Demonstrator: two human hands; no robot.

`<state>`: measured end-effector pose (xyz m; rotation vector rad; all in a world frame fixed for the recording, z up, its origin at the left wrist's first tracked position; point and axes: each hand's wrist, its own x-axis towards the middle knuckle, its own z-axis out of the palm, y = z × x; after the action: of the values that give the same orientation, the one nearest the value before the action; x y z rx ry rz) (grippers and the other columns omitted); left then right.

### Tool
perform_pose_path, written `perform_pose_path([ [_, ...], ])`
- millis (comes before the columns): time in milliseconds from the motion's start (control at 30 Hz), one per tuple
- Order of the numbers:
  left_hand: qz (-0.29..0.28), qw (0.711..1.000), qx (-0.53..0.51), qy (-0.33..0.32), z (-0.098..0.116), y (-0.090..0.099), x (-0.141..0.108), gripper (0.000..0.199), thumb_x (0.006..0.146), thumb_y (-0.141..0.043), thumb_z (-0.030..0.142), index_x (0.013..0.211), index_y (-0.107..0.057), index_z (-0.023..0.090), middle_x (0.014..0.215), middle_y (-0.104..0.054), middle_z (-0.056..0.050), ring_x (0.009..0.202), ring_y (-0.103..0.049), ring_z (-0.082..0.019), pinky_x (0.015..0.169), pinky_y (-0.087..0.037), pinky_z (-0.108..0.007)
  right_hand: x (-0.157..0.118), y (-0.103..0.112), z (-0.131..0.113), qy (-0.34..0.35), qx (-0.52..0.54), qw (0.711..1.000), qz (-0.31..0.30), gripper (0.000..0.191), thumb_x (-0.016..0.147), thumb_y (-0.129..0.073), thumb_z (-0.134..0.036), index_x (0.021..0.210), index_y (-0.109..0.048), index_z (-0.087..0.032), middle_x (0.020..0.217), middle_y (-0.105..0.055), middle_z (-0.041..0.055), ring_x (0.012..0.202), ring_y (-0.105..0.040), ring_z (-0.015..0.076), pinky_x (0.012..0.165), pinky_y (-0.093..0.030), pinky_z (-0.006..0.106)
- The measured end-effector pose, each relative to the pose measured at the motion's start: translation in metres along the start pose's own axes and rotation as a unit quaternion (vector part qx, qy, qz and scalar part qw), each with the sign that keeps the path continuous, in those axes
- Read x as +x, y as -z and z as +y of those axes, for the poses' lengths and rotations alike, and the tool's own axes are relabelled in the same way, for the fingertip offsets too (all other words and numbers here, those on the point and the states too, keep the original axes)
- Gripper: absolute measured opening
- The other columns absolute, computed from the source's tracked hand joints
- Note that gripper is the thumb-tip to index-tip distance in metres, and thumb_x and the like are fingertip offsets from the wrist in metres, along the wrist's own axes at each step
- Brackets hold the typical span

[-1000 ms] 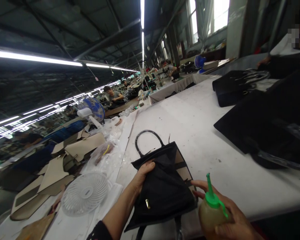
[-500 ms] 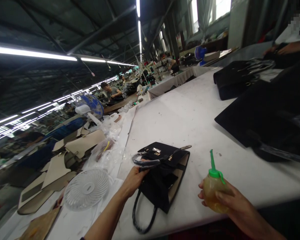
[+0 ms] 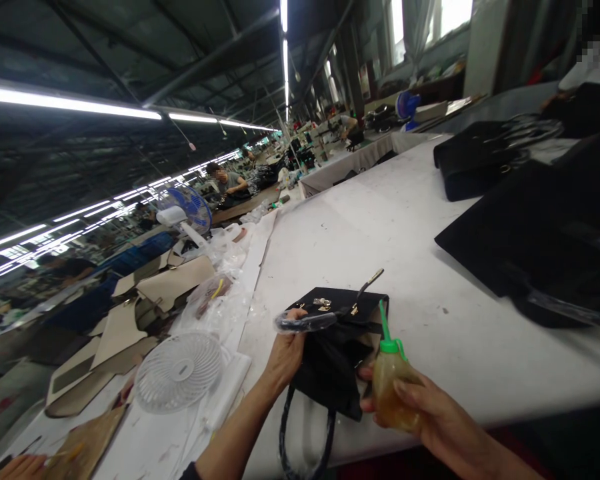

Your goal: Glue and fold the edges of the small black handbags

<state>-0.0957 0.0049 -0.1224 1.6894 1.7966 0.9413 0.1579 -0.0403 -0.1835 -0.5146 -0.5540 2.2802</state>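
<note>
A small black handbag [image 3: 330,377] with gold-coloured fittings rests on the white table. My left hand [image 3: 286,350] is closed on its near left side, by the plastic-wrapped handle [image 3: 313,323]. The other handle loops down toward the table's front edge. A narrow strap [image 3: 371,281] sticks up from the bag's far side. My right hand [image 3: 425,407] is wrapped round a squeeze bottle [image 3: 396,390] of yellowish liquid, its green nozzle pointing up. In my view the bottle overlaps the bag's right edge; whether they touch I cannot tell.
Larger black bags [image 3: 540,233] lie to the right, with a co-worker at the far right. A white fan [image 3: 180,370], clear plastic bags and beige bag pieces [image 3: 175,283] line the left side. At bottom left shows another person's hand [image 3: 23,467].
My right hand has brought the squeeze bottle left, up to the handbag. My left hand has shifted slightly up and right in view with the bag, and the strap stands up more steeply.
</note>
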Motion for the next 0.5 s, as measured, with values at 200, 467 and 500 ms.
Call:
perform_pose_path([
  [200, -0.017, 0.999, -0.044, 0.007, 0.015, -0.006, -0.007, 0.024, 0.093, -0.046, 0.039, 0.102, -0.058, 0.020, 0.104, -0.063, -0.004, 0.107, -0.055, -0.022, 0.098, -0.038, -0.032, 0.013, -0.001, 0.000, -0.003, 0.119, 0.992, 0.049, 0.031, 0.081, -0.072, -0.033, 0.107, -0.068, -0.018, 0.093, -0.075, 0.0061, 0.089, -0.072, 0.0277, 0.077, -0.055, 0.036],
  [467, -0.056, 0.997, -0.059, 0.008, 0.032, -0.022, -0.015, 0.031, 0.095, -0.043, 0.041, 0.101, -0.063, 0.019, 0.105, -0.066, -0.005, 0.110, -0.056, -0.025, 0.103, -0.038, -0.037, 0.016, -0.006, -0.004, 0.018, 0.134, 0.991, 0.009, 0.027, 0.081, -0.070, -0.040, 0.091, -0.071, -0.015, 0.080, -0.075, 0.0095, 0.074, -0.072, 0.0256, 0.057, -0.055, 0.029],
  [500, -0.072, 0.995, -0.066, 0.012, 0.035, -0.023, -0.017, 0.031, 0.094, -0.044, 0.040, 0.104, -0.064, 0.018, 0.107, -0.067, -0.005, 0.110, -0.056, -0.025, 0.103, -0.038, -0.037, 0.016, -0.009, -0.003, 0.016, 0.126, 0.992, -0.010, 0.030, 0.081, -0.069, -0.042, 0.091, -0.071, -0.014, 0.078, -0.074, 0.0110, 0.071, -0.072, 0.0251, 0.054, -0.054, 0.028],
])
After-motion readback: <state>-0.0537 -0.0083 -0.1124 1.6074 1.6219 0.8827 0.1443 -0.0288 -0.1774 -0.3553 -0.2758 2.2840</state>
